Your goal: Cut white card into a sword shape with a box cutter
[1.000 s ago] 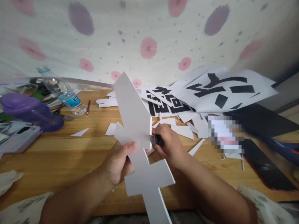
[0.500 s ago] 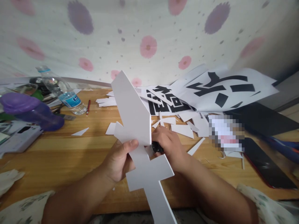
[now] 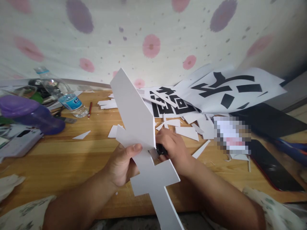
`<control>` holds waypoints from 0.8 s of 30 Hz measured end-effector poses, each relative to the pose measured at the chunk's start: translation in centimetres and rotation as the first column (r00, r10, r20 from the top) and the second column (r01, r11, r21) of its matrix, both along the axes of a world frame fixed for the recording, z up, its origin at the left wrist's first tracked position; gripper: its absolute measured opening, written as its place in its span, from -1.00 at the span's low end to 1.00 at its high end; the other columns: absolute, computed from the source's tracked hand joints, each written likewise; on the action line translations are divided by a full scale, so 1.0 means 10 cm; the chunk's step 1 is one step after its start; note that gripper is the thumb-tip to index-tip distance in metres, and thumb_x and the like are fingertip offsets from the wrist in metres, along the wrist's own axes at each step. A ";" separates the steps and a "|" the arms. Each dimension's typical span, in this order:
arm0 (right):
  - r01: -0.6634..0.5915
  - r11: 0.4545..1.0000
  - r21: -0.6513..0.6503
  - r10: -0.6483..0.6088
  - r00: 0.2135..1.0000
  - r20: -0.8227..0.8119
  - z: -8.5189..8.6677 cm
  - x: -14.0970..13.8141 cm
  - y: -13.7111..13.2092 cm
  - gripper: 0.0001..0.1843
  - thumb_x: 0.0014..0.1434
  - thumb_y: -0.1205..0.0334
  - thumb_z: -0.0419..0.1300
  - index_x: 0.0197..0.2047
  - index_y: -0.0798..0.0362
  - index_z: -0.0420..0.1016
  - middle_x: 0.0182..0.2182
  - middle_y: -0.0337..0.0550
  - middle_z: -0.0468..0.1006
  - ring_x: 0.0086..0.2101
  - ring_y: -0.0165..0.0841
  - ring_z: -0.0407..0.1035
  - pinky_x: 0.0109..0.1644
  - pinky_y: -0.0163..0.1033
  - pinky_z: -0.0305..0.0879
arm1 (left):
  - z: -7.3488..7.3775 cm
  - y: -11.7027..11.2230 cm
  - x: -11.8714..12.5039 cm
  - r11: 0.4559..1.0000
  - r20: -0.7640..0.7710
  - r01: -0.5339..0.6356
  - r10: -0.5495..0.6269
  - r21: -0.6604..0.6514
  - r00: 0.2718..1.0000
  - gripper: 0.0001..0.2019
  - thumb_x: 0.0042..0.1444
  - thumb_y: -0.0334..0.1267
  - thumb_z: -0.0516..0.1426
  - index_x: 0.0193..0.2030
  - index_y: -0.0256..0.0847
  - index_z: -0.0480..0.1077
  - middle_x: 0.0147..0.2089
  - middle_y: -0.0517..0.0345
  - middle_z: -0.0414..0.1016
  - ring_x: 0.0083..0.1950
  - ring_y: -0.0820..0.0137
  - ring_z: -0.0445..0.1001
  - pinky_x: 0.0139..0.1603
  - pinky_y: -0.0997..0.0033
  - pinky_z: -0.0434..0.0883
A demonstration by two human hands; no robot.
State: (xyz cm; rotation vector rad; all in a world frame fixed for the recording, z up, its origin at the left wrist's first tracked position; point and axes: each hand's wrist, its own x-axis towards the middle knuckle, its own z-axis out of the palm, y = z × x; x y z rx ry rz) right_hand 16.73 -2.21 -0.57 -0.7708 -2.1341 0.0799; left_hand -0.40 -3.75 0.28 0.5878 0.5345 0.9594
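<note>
My left hand (image 3: pixel 123 163) grips a white foam-board cut-out shaped like a sword (image 3: pixel 137 127), thumb on its front face, holding it upright over the wooden table (image 3: pixel 59 159). Its pointed blade reaches up toward the wall and its handle runs down past the table edge. My right hand (image 3: pixel 174 148) is closed around a small black-handled cutting tool (image 3: pixel 161 149) pressed against the right edge of the board, just above the cross-guard. The tool's blade is hidden.
White foam scraps (image 3: pixel 187 132) and sheets printed with big black characters (image 3: pixel 225 91) lie behind my hands. A water bottle (image 3: pixel 63 95), a purple container (image 3: pixel 28 113) and a red pen (image 3: pixel 90 109) sit at the left. A dark phone (image 3: pixel 271 166) lies at the right.
The foam sword has tilted slightly left and risen a little. My right hand with the tool has slid a bit down along the board's right edge.
</note>
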 end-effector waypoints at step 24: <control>0.162 0.987 0.019 -0.159 0.982 -0.100 -0.14 0.03 0.11 -0.73 -0.02 0.49 0.02 -0.25 -0.02 0.20 -0.43 -0.22 0.34 -0.45 -0.34 0.23 -0.40 -0.27 0.17 | -0.01 -0.06 0.01 1.000 -0.061 -0.012 0.011 -0.010 0.998 -0.71 -0.26 -0.19 0.44 -0.37 -0.18 0.54 -0.48 0.22 0.56 -0.52 0.44 0.46 -0.56 0.51 0.40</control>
